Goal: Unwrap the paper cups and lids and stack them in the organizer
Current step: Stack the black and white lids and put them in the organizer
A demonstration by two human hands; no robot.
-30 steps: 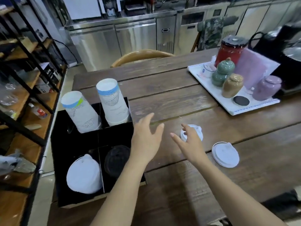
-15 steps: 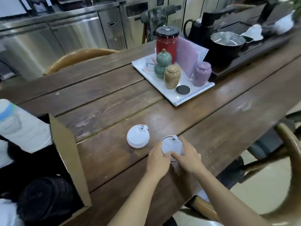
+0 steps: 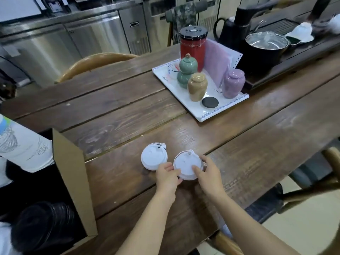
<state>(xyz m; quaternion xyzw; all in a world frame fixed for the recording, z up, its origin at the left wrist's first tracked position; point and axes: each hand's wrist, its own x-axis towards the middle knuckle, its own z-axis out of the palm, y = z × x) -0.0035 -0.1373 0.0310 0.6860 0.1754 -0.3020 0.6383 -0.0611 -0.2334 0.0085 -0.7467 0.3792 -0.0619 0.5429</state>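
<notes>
Two lids lie side by side on the desk (image 3: 114,115): left lid (image 3: 153,159), right lid (image 3: 186,167); the organizer (image 3: 73,181) stands to their left. A tray (image 3: 228,105) of jars sits behind them.

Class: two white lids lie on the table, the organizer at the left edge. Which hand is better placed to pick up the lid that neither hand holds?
Left. The left hand lies right beside the free lid, on the organizer side. The right hand sits beyond the held lid and would have to cross it.
</notes>
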